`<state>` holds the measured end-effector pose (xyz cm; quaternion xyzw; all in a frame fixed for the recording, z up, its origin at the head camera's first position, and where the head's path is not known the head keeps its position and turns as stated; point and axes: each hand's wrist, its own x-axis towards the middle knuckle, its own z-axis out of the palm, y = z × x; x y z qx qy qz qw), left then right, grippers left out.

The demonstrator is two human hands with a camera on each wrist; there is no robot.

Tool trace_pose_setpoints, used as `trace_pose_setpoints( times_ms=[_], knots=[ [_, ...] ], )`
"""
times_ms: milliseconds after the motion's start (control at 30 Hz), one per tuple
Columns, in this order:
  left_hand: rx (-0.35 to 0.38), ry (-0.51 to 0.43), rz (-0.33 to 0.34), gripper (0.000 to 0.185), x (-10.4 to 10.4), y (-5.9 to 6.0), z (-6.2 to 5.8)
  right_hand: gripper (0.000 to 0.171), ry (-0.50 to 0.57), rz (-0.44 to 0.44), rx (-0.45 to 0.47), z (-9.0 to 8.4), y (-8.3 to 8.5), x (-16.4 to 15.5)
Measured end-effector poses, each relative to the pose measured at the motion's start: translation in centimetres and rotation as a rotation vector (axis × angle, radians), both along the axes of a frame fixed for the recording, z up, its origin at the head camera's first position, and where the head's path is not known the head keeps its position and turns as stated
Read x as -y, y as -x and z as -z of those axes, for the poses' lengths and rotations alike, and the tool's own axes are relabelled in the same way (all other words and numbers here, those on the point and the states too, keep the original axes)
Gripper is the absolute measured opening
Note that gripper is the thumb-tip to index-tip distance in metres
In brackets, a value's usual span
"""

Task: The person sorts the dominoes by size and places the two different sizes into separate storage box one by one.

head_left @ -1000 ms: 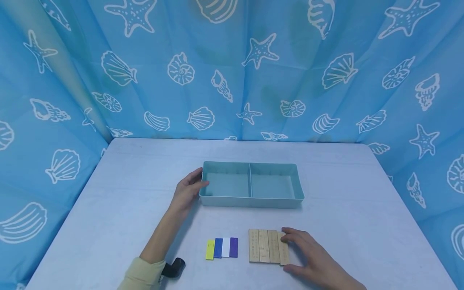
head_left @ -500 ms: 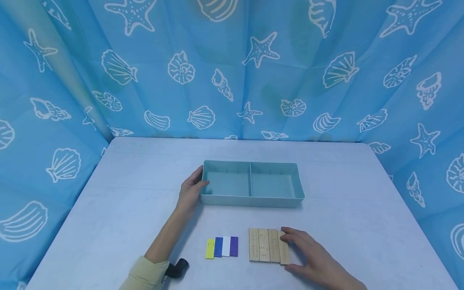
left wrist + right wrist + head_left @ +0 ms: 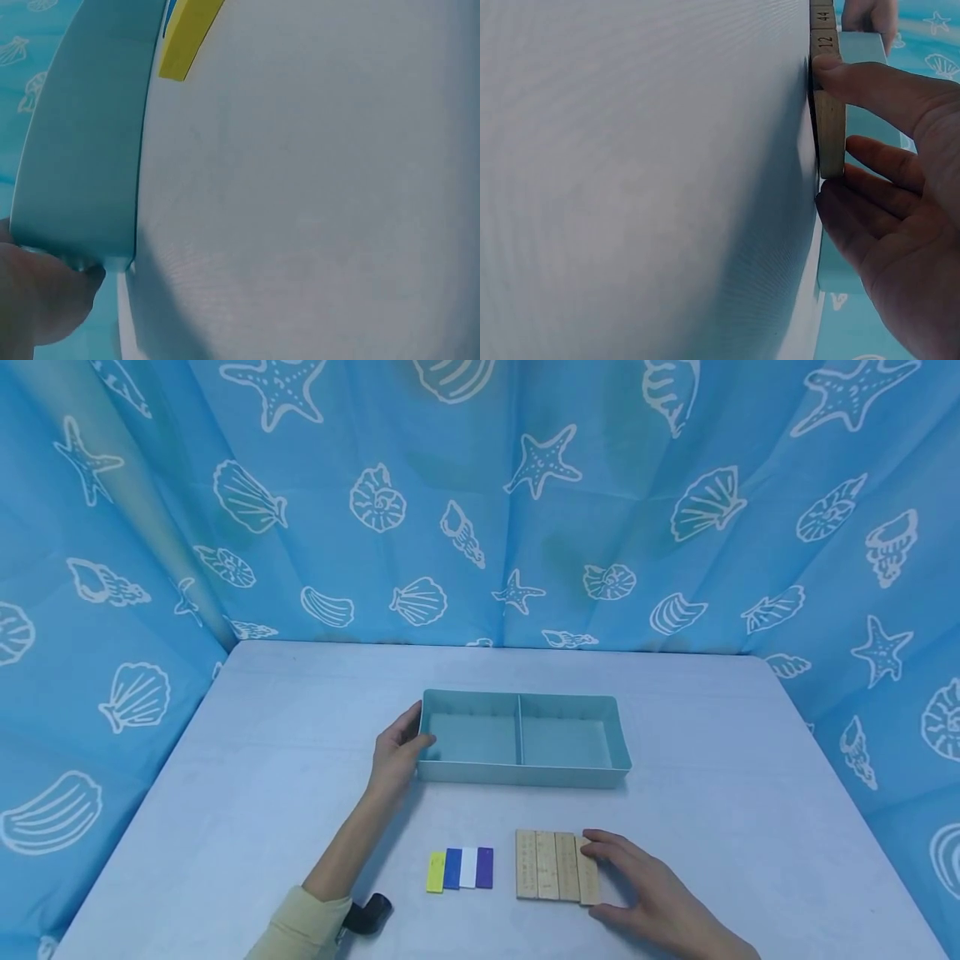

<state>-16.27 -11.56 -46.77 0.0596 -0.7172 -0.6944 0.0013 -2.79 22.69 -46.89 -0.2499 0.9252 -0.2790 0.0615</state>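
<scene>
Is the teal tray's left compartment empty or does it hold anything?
Empty: in the head view the tray shows bare floor in both compartments; the wooden tiles lie outside it on the table.

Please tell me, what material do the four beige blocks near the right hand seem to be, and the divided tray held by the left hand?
The beige blocks look like unpainted wood: pale tan, matte, faint grain, numbers printed on their faces. The tray seems to be moulded plastic: even teal colour, smooth thin walls, rounded corners, slight sheen. Neither is certain from looks alone.
</scene>
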Motion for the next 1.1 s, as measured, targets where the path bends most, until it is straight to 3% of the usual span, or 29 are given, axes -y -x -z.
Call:
trace_pose_setpoints(
  times_ms=[200, 400, 700, 1100],
  knots=[
    [-0.092, 0.128, 0.0, 0.06, 0.1, -0.1, -0.2, 0.061, -0.011, 0.009, -0.001, -0.1, 0.0, -0.1],
    [-0.129, 0.237, -0.027, 0.057, -0.1, -0.2, -0.3, 0.062, -0.008, 0.03, -0.036, -0.5, -0.2, -0.4],
    [-0.162, 0.258, -0.037, 0.055, 0.0, -0.2, -0.3, 0.068, 0.063, 0.069, -0.185, -1.5, 0.1, -1.1],
    [-0.16, 0.277, -0.054, 0.054, 0.0, -0.2, -0.4, 0.074, 0.093, 0.016, -0.244, -5.1, 3.0, -1.1]
  ],
)
